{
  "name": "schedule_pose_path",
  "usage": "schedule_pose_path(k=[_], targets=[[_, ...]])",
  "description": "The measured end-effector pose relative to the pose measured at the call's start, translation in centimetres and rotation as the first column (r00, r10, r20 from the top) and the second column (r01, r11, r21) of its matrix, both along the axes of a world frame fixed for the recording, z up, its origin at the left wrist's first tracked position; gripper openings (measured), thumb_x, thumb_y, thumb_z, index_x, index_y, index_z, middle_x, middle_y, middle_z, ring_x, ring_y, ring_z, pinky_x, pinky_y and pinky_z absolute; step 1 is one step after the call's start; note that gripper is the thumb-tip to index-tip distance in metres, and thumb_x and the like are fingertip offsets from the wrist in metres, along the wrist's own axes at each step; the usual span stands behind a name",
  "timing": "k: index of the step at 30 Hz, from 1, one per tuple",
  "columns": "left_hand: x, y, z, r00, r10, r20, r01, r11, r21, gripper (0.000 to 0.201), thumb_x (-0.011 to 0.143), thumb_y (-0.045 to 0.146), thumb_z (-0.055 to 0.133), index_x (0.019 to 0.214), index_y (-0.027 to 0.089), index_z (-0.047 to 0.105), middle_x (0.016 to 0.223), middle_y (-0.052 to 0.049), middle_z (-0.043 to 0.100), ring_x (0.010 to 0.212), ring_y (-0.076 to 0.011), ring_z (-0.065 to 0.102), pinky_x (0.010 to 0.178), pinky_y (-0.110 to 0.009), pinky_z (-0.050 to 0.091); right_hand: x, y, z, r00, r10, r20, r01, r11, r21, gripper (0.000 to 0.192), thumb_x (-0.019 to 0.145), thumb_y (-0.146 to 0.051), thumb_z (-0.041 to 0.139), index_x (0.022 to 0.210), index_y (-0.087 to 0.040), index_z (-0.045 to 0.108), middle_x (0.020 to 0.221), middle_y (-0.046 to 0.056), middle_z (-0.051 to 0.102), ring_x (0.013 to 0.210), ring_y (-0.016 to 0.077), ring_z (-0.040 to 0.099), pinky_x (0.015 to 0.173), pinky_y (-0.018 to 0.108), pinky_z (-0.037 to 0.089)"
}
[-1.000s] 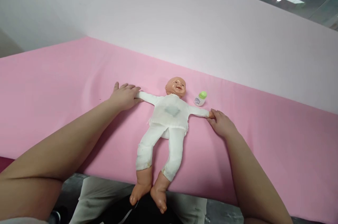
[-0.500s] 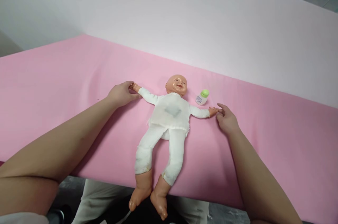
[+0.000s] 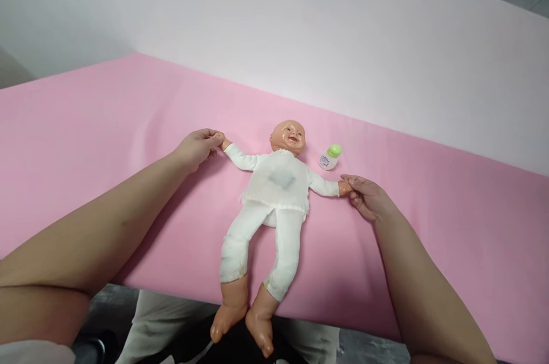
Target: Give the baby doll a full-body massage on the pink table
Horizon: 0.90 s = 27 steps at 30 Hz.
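Observation:
A baby doll point(image 3: 281, 184) in a white cloth suit lies on its back, arms spread to both sides. Its bare plastic feet hang past the front edge of the pink surface. At the left, my left hand point(image 3: 201, 148) pinches the doll's hand between thumb and fingers. On the other side, my right hand point(image 3: 366, 195) is closed round the doll's other hand, thumb and fingers pressing on it. Near the doll's head stands a small clear bottle point(image 3: 329, 158) with a green cap, apart from my hands.
The pink covered tabletop point(image 3: 107, 124) stretches to both sides. A white wall point(image 3: 274, 27) rises along its back edge. Below the front edge, my light trousers point(image 3: 167, 318) and the grey floor show.
My right hand has moved slightly left and closed on the doll's hand. My left fingers have gathered into a tighter pinch on its other hand. The bottle stays put.

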State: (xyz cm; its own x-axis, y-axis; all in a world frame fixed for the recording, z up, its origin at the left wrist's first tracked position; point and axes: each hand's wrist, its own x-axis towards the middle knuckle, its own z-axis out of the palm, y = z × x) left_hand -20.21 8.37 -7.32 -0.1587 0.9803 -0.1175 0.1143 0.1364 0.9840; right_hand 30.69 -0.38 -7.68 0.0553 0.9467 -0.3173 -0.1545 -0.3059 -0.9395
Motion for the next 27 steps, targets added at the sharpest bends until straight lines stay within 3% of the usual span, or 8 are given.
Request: schedule_pose_path(k=[5, 10, 18, 23, 27], targets=[[0.5, -0.6, 0.9, 0.992, -0.003, 0.126, 0.004, 1.000, -0.008, 0.020, 0.073, 0.021, 0.079, 0.092, 0.018, 0.071, 0.069, -0.004, 0.067, 0.056, -0.0129, 0.054, 0.048, -0.023, 0.037, 0.2, 0.2, -0.2, 0.998, -0.050, -0.034, 0.052, 0.997, 0.064, 0.040, 0.067, -0.026, 0.101, 0.102, -0.018, 0.082, 0.093, 0.004, 0.078, 0.057, 0.0051, 0.058, 0.048, 0.013, 0.055], [0.4, -0.4, 0.6, 0.988, 0.051, 0.149, -0.048, 0.999, -0.021, 0.012, 0.078, 0.018, 0.079, 0.085, 0.018, 0.068, 0.070, -0.005, 0.068, 0.056, -0.0128, 0.057, 0.050, -0.023, 0.043, 0.5, 0.5, -0.6, 0.995, -0.095, -0.041, 0.099, 0.990, 0.097, 0.039, 0.063, -0.027, 0.104, 0.093, -0.021, 0.081, 0.104, 0.004, 0.080, 0.061, 0.0060, 0.059, 0.051, 0.016, 0.056], [0.6, -0.1, 0.2, 0.989, 0.071, 0.127, -0.069, 0.997, -0.016, 0.021, 0.090, 0.024, 0.075, 0.078, 0.021, 0.058, 0.068, -0.003, 0.066, 0.049, -0.0134, 0.056, 0.044, -0.025, 0.041, -0.2, 0.5, -0.6, 0.989, -0.145, -0.002, 0.144, 0.981, 0.132, 0.046, 0.059, -0.044, 0.106, 0.083, -0.021, 0.073, 0.088, 0.001, 0.077, 0.052, 0.0033, 0.047, 0.043, 0.014, 0.039], [0.8, -0.1, 0.3, 0.991, 0.079, 0.112, -0.076, 0.997, -0.025, 0.014, 0.093, 0.023, 0.072, 0.083, 0.020, 0.063, 0.069, -0.004, 0.068, 0.050, -0.0137, 0.058, 0.046, -0.025, 0.044, -1.0, 0.5, -0.5, 0.976, -0.200, 0.084, 0.188, 0.973, 0.134, 0.048, 0.062, -0.051, 0.102, 0.081, -0.020, 0.071, 0.085, 0.003, 0.077, 0.047, 0.0028, 0.041, 0.037, 0.015, 0.030], [0.9, 0.0, 0.2, 0.990, 0.062, 0.126, -0.059, 0.998, -0.025, 0.006, 0.093, 0.019, 0.068, 0.088, 0.018, 0.069, 0.068, -0.004, 0.067, 0.049, -0.0133, 0.058, 0.047, -0.025, 0.047, -1.2, 0.6, -0.7, 0.961, -0.253, 0.107, 0.240, 0.963, 0.119, 0.038, 0.069, -0.045, 0.098, 0.086, -0.020, 0.075, 0.086, 0.004, 0.078, 0.047, 0.0033, 0.041, 0.036, 0.015, 0.030]])
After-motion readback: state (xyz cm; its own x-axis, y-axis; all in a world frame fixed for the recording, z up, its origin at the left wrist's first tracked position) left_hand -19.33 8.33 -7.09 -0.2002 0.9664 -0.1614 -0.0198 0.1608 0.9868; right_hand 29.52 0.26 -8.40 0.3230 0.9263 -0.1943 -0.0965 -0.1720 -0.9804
